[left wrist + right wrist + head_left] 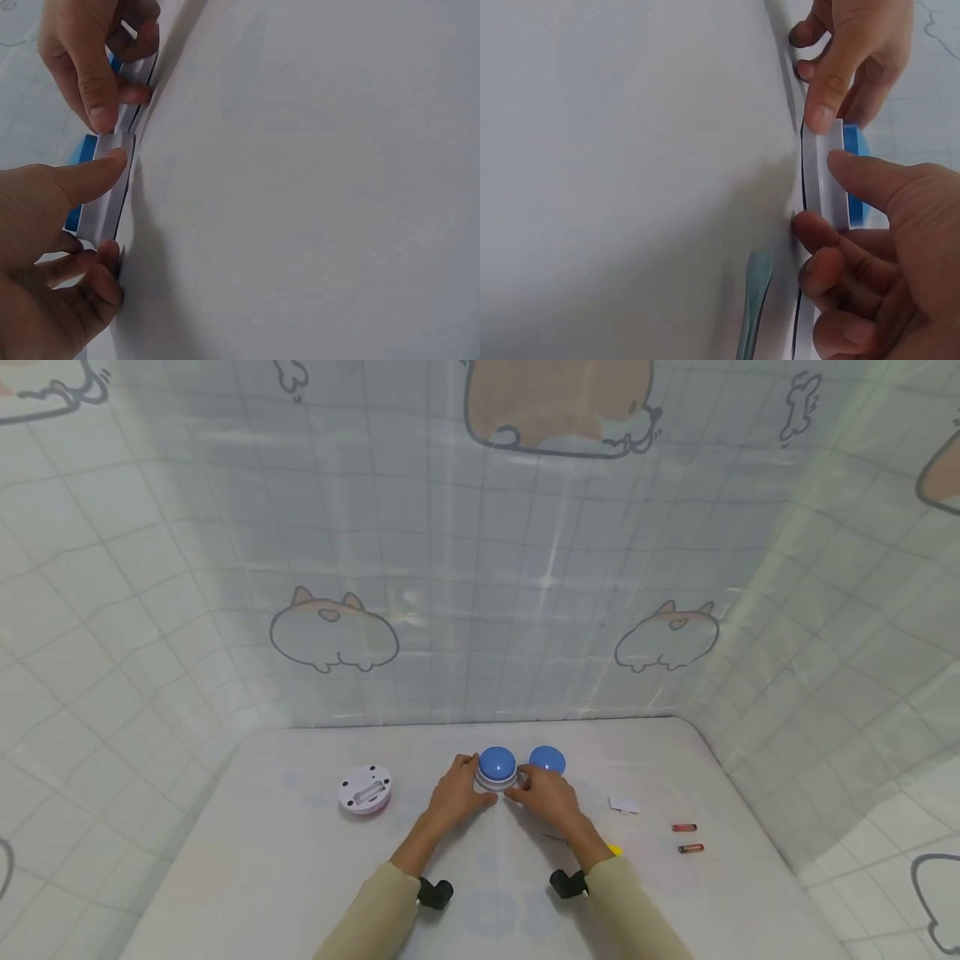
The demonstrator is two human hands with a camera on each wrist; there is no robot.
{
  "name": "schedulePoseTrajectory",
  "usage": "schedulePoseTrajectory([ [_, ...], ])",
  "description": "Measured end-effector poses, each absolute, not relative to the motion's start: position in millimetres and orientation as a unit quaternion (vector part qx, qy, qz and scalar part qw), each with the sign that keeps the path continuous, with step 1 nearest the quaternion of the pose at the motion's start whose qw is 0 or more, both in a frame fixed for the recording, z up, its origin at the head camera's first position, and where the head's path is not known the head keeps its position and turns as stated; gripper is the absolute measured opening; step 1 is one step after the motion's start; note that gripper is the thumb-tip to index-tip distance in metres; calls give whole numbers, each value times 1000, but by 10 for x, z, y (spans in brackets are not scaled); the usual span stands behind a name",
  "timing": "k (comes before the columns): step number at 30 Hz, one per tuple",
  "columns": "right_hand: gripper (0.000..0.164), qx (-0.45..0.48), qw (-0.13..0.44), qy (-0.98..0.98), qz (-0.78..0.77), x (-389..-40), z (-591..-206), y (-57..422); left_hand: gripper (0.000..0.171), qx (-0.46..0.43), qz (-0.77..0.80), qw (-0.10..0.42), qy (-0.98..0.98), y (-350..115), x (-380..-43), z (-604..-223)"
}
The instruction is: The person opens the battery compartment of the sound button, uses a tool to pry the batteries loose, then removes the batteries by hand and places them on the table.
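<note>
Two-handed support of a blue-domed button (497,763). The button sits between my hands, dome upward, at the bench (491,877); I cannot tell whether its base bears fully on the surface. My left hand (454,797) grasps the white rim on the button's left side, thumb along the near face and fingers round the outer edge. My right hand (551,795) pinches the same rim from the right, thumb on the near face, the other fingers curled beside it. A second blue-domed button (547,757) stands just to the right of the first, partly hidden by my right hand. Well to the left of the button lies a pink-edged disc (365,796), its compartment side uppermost; to the right are a small white piece (624,805) and, farther out, two red batteries (685,827). On the near right, a yellow-handled tool (615,850) lies partly under my right forearm.

For good handling, I judge that pressure should stay on the rim — light, level and equal from both sides — with the dome left free and my right knuckles kept off the neighbouring button.
</note>
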State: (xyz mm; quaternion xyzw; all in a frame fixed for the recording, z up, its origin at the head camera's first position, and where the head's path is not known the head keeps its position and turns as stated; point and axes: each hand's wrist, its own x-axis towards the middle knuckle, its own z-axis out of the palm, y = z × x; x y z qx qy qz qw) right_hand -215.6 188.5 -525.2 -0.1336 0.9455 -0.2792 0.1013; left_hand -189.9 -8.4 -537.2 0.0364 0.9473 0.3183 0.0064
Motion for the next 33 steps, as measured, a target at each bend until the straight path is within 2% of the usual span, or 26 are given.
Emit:
schedulePoseTrajectory([
  [7, 61, -134, 81, 952, -263, -2197, -5296, 1793, 81, 30, 318, -8, 948, -102, -1979, -5415],
  [18, 71, -105, 106, 946, -288, -2252, -5340, 1754, 78, 25, 307, -5, 951, -106, -2037, -5474],
  [25, 69, -116, 109, 939, -304, -2236, -5360, 1770, 75, 26, 317, -4, 948, -131, -2007, -5446],
  [33, 71, -132, 89, 935, -317, -2131, -5348, 1829, 74, 38, 328, -13, 944, -123, -1865, -5377],
])
